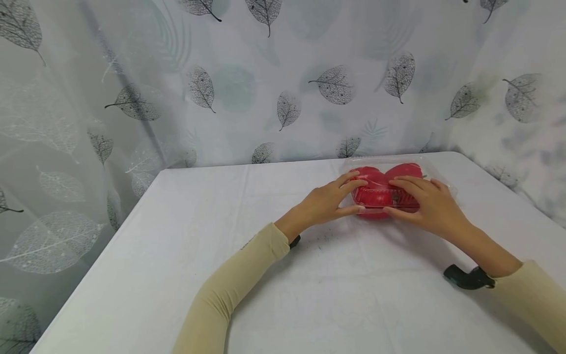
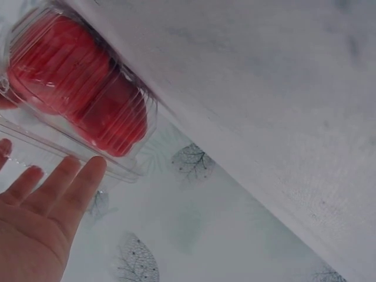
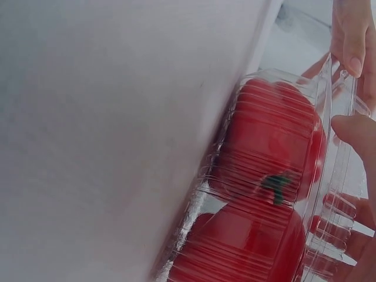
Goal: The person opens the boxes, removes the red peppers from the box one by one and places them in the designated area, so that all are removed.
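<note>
The leaf-print curtain falls on my left and runs on behind the white table. My left sleeve crosses the cloth; dragged along it, I think, it could ruck the surface.

My left hand comes in at the left end of the clear box, which sits towards the table's right, close to its far edge. The fingers are straight and spread, their tips at the rim rather than wrapped around it. With so light a contact, I judge, an uneven push could skid the box backwards and over that edge.

Inside are red pieces, fruit or vegetable I can't say, one showing a green stalk. They look rounded, so a sharp tilt could send them rolling to one side. I can't tell whether the lid is fastened; if it isn't, they might spill. The ribbed plastic looks thin, and squeezing hard could buckle it.

My right hand is at the right part of the box, thumb at the rim; whether it truly pinches there, I cannot tell. The two hands stand apart, and if one lifts sooner, the box could twist. Furthest right, the black strap piece juts below my wrist and might catch the cloth.
</note>
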A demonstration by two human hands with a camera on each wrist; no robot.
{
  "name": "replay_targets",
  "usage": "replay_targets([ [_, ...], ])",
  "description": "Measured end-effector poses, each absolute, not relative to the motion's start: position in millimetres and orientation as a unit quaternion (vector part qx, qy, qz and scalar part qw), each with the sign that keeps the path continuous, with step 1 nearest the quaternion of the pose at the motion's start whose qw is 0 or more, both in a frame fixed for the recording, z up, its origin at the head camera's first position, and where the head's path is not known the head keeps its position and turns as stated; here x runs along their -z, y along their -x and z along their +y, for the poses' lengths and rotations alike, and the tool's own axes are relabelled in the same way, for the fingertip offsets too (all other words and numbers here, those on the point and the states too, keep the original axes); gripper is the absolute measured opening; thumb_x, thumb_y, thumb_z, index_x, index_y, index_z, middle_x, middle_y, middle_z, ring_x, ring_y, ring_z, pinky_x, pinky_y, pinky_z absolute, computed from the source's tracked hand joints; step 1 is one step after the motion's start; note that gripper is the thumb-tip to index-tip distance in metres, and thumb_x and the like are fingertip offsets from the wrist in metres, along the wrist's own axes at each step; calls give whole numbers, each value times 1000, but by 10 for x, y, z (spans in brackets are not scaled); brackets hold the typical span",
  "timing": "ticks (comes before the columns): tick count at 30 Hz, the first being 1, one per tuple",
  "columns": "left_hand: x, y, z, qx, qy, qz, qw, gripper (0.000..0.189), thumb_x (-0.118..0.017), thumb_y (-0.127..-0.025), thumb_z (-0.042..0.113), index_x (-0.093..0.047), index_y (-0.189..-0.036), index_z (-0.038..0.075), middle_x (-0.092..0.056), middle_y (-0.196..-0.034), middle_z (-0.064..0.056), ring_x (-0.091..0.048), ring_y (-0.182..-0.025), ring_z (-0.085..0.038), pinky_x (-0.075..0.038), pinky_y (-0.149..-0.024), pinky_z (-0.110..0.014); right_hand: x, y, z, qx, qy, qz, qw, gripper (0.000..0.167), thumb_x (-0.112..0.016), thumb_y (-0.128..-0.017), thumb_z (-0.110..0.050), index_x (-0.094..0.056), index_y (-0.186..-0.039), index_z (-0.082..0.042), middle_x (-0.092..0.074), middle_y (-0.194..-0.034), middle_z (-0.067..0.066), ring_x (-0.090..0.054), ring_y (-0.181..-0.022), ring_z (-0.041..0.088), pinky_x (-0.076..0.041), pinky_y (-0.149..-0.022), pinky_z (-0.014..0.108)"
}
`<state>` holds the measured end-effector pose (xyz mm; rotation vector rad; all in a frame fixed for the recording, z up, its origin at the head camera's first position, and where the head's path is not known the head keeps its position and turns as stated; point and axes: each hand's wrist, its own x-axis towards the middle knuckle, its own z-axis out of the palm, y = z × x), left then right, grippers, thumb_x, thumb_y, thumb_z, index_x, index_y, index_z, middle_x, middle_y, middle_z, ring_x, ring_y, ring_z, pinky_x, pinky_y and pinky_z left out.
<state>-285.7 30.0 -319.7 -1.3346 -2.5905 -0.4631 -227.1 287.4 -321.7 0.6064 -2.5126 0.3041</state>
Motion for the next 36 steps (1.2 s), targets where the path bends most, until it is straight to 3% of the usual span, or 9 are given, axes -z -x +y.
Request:
replay_targets([
  [13, 3201, 2844, 289, 162, 454, -870, 101, 65, -61, -94, 47, -37, -149, 22, -28, -158, -2, -50, -130, -17, -56, -82, -27, 3236, 2238, 2961, -131, -210, -930, 273, 67, -87, -67, -27, -60, -123, -5, -60, -122, 24, -50, -117, 42, -28, -98, 73],
  [24, 3192, 2842, 293, 155, 452, -873, 97, 65, -59, -94, 47, -37, -149, 22, -26, -159, -1, -49, -130, -17, -55, -83, -26, 3200, 2209, 3005, -146, -212, -926, 278, 68, -90, -62, -21, -61, -121, -3, -61, -120, 25, -52, -113, 49, -36, -90, 73],
  [32, 3182, 2838, 288, 153, 449, -875, 100, 65, -60, -94, 48, -37, -149, 22, -27, -158, -1, -48, -131, -16, -55, -84, -27, 3227, 2218, 3030, -154, -205, -919, 300, 66, -90, -60, -19, -64, -119, -6, -62, -118, 24, -52, -114, 45, -26, -100, 74],
  [36, 3188, 2838, 288, 155, 449, -875, 98, 65, -60, -94, 47, -37, -149, 22, -27, -158, -2, -49, -131, -17, -55, -85, -27, 3251, 2224, 3036, -168, -198, -916, 307, 67, -91, -59, -18, -63, -119, -6, -60, -121, 25, -50, -115, 45, -25, -99, 75],
])
